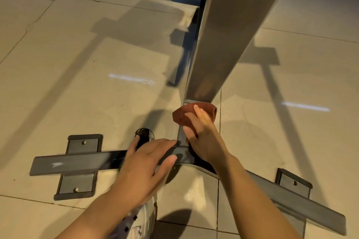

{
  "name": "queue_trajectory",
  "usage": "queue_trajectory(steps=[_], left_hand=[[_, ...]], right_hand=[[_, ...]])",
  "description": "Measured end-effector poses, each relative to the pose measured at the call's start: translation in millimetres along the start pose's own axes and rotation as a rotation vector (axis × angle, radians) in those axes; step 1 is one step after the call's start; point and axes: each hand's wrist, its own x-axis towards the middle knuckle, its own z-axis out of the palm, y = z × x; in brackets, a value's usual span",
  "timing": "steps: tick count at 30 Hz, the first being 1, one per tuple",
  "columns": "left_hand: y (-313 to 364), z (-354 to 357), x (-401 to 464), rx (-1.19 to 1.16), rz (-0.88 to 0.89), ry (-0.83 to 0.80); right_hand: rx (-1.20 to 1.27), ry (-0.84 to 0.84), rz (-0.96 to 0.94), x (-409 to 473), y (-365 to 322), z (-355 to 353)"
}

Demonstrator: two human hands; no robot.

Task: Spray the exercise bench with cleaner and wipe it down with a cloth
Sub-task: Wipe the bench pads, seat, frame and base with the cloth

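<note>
Your right hand (202,137) presses a folded reddish-brown cloth (191,113) against the grey metal upright (223,44) of the exercise bench frame, fingers curled on the cloth just above the joint. Your left hand (144,167) lies flat, fingers straight and together, on the dark floor crossbar (77,163), over beige floor tiles (68,64).

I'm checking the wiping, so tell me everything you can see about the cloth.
The cloth is reddish-brown and looks soft, bunched into a folded pad. The right hand grips it, fingers spread over its top, and holds it against the bench's grey metal frame, just below where the slanted beam meets the narrower bar running to the floor crossbar. Its underside is hidden. The left hand rests on the crossbar, not touching it.
</note>
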Motion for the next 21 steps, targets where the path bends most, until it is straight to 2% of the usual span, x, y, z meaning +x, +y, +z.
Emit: queue_trajectory(steps=[7,9,11,13,15,19,21], left_hand=[[-9.3,-1.4,-4.6,0.091,0.019,-0.023],[-8.4,3.3,-3.1,0.132,0.060,-0.009],[-9.6,6.2,-3.9,0.129,0.084,0.037],[-12.2,6.2,-7.9,0.124,0.085,0.076],[-14.6,5.5,-13.3,0.130,0.078,0.084],[-19.6,0.6,-23.9,0.106,0.052,0.102],[-21.3,-1.6,-31.8,0.095,0.031,0.100]], right_hand=[[0.078,0.016,0.021,-8.8,-6.2,1.0],[0.063,-0.032,-0.057,-26.6,-12.5,-0.6],[-0.047,-0.032,-0.212,-52.5,-15.1,-2.8],[-0.144,-0.032,-0.275,-79.9,-7.9,-8.3],[-0.211,-0.021,-0.213,-107.3,10.0,-20.9],[-0.315,0.040,0.168,-165.0,62.8,-48.8],[-0.385,0.017,0.259,-181.9,72.5,-55.5]])
